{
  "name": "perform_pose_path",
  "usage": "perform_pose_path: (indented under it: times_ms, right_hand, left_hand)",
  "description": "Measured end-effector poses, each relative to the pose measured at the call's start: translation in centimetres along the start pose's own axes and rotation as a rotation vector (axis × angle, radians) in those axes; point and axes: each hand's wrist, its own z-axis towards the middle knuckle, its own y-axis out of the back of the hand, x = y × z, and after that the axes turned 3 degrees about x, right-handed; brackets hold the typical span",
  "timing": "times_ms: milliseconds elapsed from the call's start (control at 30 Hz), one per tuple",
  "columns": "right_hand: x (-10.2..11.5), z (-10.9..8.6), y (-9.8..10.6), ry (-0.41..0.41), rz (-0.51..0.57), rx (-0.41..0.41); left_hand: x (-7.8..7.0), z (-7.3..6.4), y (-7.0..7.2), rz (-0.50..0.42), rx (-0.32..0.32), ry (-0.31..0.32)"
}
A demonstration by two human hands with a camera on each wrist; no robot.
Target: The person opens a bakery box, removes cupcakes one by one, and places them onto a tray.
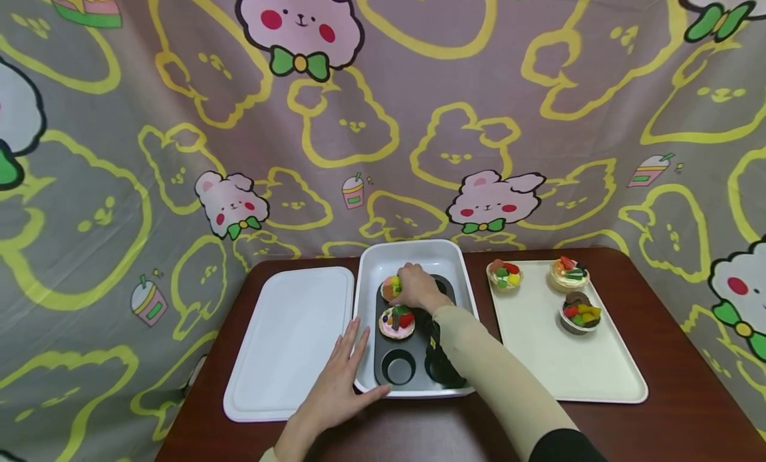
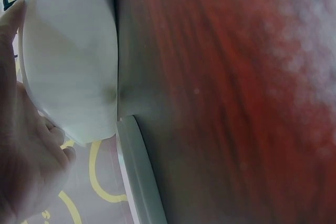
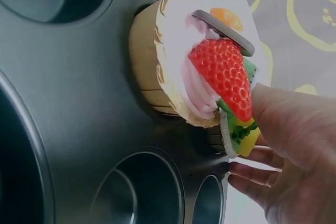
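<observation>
In the head view, my right hand (image 1: pixel 419 288) grips a fruit-topped tart (image 1: pixel 391 288) at the far left cup of a dark muffin tin (image 1: pixel 378 377). The right wrist view shows the thumb and fingers of this hand (image 3: pixel 299 150) around that tart (image 3: pixel 247 139), partly hidden behind a tart with pink cream and a strawberry (image 3: pixel 220 72). This strawberry tart sits in the left middle cup. The tin lies inside a deep white tray (image 1: pixel 413 247). With fingers spread, my left hand (image 1: pixel 338 385) rests against the white tray's near left side.
A flat white tray or lid (image 1: pixel 287 342) lies to the left. On the right, a cream tray (image 1: pixel 538 362) carries a fruit tart (image 1: pixel 505 277), a cream-topped tart (image 1: pixel 568 276) and a chocolate-topped one (image 1: pixel 579 314). A patterned cloth (image 1: pixel 407 129) hangs behind the brown table (image 1: pixel 419 425).
</observation>
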Motion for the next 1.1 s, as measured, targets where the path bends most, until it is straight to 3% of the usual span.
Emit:
perform_pose_path:
  times_ms: [200,600,667,867,1100]
  right_hand:
    - [0.3,-0.3,0.3,0.015,-0.056,-0.018]
    - [0.7,-1.6,1.0,-0.024,0.147,-0.047]
    - [0.3,-1.3,0.8,-0.013,0.189,-0.061]
    - [-3.4,1.1,-2.4,0.050,0.305,-0.144]
    - [-1.3,-2.5,2.0,-0.012,0.560,-0.117]
  left_hand:
    - [-0.1,0.1,0.1,-0.009,0.005,-0.003]
    - [-0.1,0.2,0.4,-0.009,0.009,-0.005]
    - [-0.1,0.3,0.3,-0.010,0.012,0.000]
    - [-0.1,0.4,0.2,-0.019,0.019,0.017]
    - [-0.1,0.3,0.3,-0.017,0.027,0.024]
